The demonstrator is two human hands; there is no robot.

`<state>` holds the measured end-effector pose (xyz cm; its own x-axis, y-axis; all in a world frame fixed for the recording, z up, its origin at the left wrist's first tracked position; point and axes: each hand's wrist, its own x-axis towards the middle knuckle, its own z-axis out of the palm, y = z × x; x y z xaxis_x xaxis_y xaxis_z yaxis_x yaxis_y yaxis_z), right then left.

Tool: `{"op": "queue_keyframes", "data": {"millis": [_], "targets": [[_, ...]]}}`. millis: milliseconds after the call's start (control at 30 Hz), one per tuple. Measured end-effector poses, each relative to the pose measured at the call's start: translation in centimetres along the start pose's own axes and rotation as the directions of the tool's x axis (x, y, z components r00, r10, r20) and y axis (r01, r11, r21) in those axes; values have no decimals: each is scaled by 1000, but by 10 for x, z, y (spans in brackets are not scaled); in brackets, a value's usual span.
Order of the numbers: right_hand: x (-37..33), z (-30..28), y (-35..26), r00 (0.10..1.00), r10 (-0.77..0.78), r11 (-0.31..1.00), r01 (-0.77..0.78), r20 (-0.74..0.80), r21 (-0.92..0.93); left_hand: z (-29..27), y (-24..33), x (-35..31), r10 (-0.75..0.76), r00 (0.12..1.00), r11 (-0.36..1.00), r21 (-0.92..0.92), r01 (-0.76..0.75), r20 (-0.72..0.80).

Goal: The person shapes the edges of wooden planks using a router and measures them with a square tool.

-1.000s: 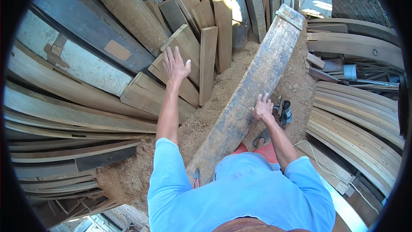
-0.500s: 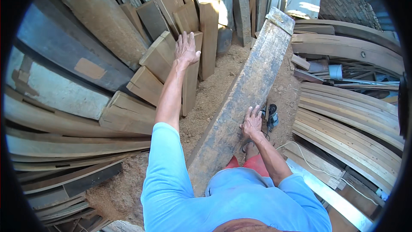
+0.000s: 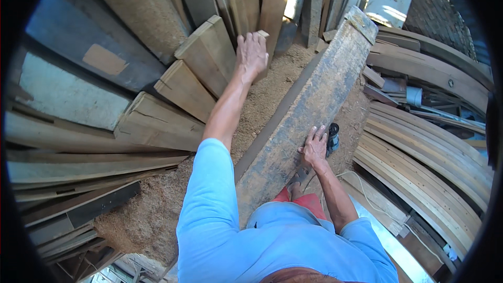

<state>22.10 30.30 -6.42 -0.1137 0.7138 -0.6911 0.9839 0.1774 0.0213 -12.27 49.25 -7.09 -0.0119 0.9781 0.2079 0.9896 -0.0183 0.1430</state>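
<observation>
My left hand [image 3: 252,53] is closed on the top end of a short wooden board [image 3: 263,33] among the leaning pieces. My hand and forearm hide most of that board. Fingers stretched out, my right hand [image 3: 315,149] rests at the right edge of a long, worn plank bench [image 3: 309,105]. Beside its fingertips, lower than the bench top, is a dark power tool [image 3: 333,139], partly covered by the hand. Another short board [image 3: 207,55] leans just left of my left hand, and a taller one [image 3: 273,13] stands behind it.
Long planks [image 3: 126,15] lean in a row along the left. Stacked timber strips [image 3: 419,173] lie on the right, with a pale cable [image 3: 369,194] nearby. Sawdust [image 3: 141,215] covers the floor. A blue-grey cylinder [image 3: 414,96] sits among scraps at the right.
My left hand has gone from lying spread against the board to gripping its top end, and the board has turned. My right hand stays at the bench edge. The view has shifted slightly.
</observation>
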Motion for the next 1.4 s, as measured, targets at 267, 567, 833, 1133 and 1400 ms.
{"op": "queue_keyframes", "data": {"millis": [267, 567, 833, 1133, 1400], "targets": [[7, 7, 2, 999, -25, 998, 23, -24, -63, -101, -13, -117, -255, 967, 966, 33, 255, 6], [5, -6, 0, 999, -27, 999, 27, -19, -44, -145, -113, -196, -374, 927, 896, 269, 352, 33], [71, -129, -90, 901, -435, 898, 433, -6, -77, -150, -98, -181, -534, 838, 836, 214, 505, 108], [97, -257, -261, 597, -667, 684, 727, -446, -49, -153, -83, -172, -595, 795, 800, 181, 572, 116], [140, -270, -319, 457, -752, 614, 747, -475, -255, -147, -94, -177, -636, 765, 769, 166, 618, 101]]}}
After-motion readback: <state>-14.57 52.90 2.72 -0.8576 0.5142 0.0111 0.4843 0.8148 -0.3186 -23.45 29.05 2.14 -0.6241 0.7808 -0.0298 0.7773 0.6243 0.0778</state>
